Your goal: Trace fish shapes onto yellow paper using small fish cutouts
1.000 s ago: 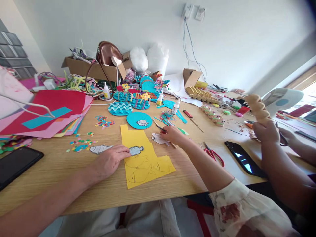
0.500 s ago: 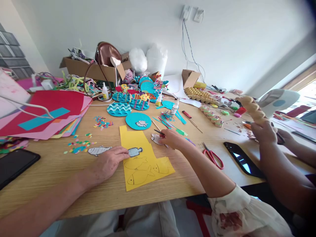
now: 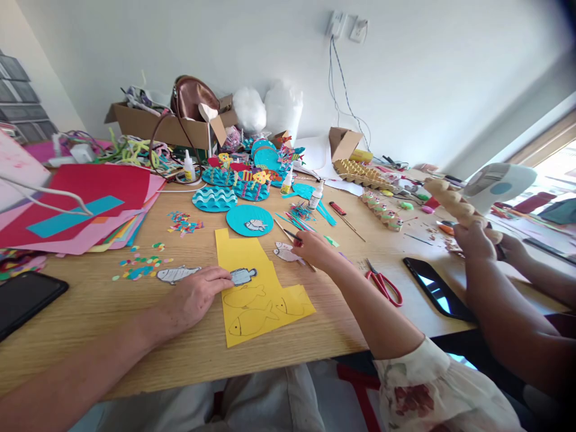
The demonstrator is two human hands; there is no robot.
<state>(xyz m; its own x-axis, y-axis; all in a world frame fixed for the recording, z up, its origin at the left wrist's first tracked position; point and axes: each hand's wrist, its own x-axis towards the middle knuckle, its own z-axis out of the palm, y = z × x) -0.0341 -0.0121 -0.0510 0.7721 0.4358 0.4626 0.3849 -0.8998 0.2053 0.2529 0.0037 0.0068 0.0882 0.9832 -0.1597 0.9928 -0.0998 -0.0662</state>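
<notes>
My left hand [image 3: 195, 300] lies on the table with its fingers flat over the left edge of a yellow sheet [image 3: 247, 252]. Its fingertips touch a small grey cut-out [image 3: 243, 276]. Pencil-drawn fish outlines show lower on the sheet. Left of that hand is a striped fish cut-out [image 3: 175, 275]. My right hand [image 3: 308, 247] grips a dark pen [image 3: 291, 235] just right of the sheet. Two small fish cut-outs [image 3: 285, 253] and a thin wooden stick [image 3: 282, 229] lie beside and partly beneath it. Behind, a blue disc [image 3: 238, 219] bears another fish cut-out [image 3: 255, 225].
Red-handled scissors [image 3: 384, 285] and a phone [image 3: 434, 291] lie to the right. A co-worker's hands [image 3: 474, 246] hold a beige bumpy strip [image 3: 452, 200]. At left are another phone [image 3: 31, 300] and red paper [image 3: 103, 180]. Glue bottles [image 3: 316, 195] and paper crafts stand behind.
My right hand has shifted slightly away from the two fish cut-outs, uncovering more of them, with the pen still held. My left hand keeps its place on the sheet. The view has shifted slightly.
</notes>
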